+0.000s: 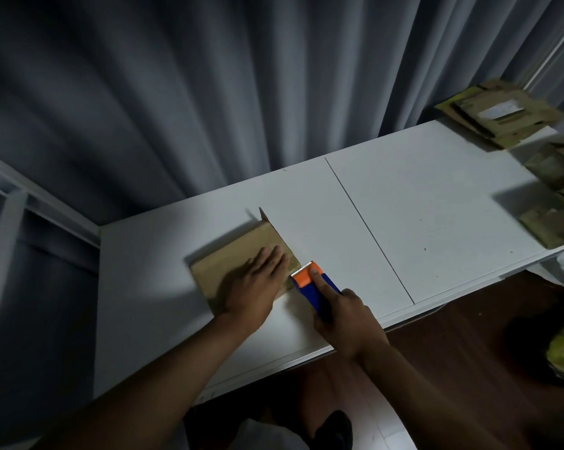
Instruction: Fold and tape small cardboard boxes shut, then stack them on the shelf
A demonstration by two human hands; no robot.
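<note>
A small brown cardboard box [232, 254] lies on the white table [404, 216], with one flap standing up at its far corner. My left hand [258, 284] presses flat on the box top, fingers straight. My right hand [342, 313] grips a blue and orange tape dispenser [313, 284], index finger stretched along its orange head. The dispenser's toothed blade sits at the box's right edge, next to my left fingertips.
Flattened cardboard boxes [498, 121] lie piled at the table's far right, with more cardboard [553, 203] along the right edge. Grey curtains hang behind the table. A white shelf frame [11, 216] stands at the left. Dark wooden floor runs below the table's front edge.
</note>
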